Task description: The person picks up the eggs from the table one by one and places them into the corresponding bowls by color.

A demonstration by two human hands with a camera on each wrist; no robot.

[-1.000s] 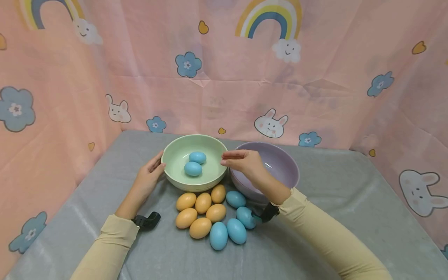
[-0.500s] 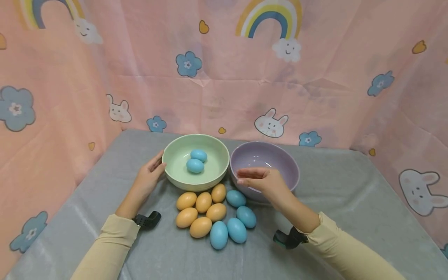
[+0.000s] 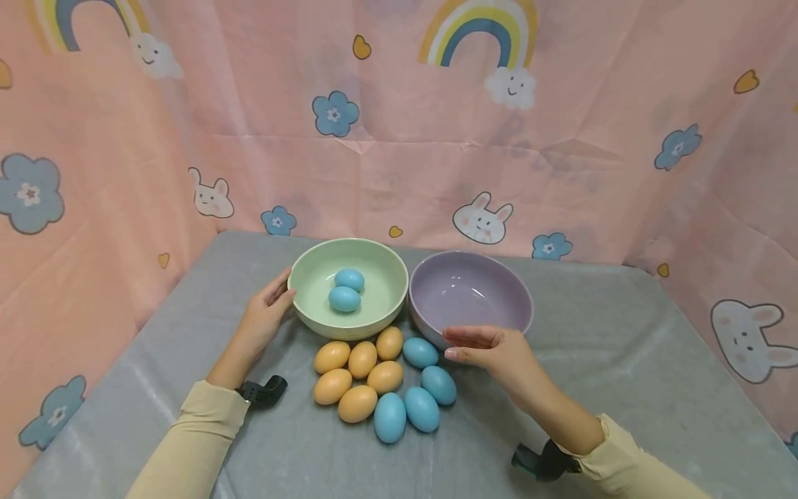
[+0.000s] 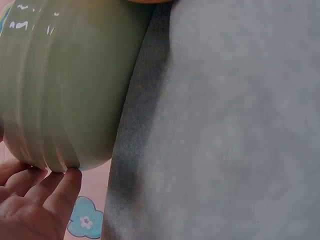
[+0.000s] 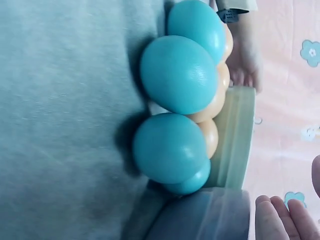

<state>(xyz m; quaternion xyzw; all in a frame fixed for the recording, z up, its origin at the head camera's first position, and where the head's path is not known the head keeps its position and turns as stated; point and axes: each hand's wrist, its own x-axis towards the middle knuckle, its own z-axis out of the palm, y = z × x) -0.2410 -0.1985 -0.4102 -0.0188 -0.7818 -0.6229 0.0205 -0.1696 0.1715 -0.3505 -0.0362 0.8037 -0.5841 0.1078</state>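
Note:
My left hand (image 3: 264, 315) rests at the left side of a light green bowl (image 3: 383, 301). In the left wrist view its fingertips (image 4: 72, 177) touch the bowl's outer wall. Two blue eggs (image 3: 345, 299) lie together inside that bowl. My right hand (image 3: 499, 353) hovers by the front of a purple bowl (image 3: 445, 294) with nothing in its grasp, thumb and fingers apart. Just left of it are several loose blue eggs (image 3: 438, 386), which look large in the right wrist view. Several yellow-orange eggs (image 3: 384, 378) sit in front of the green bowl.
Both bowls stand side by side on a grey cloth-covered table (image 3: 623, 388). Behind them hangs a pink curtain (image 3: 386, 166) printed with rainbows, rabbits and flowers. A black wrist device (image 3: 264, 392) is on each arm.
My right hand has pulled back from the green bowl's rim, moving right and toward me past the purple bowl. The two blue eggs in the green bowl rocked slightly. My left hand has stayed put.

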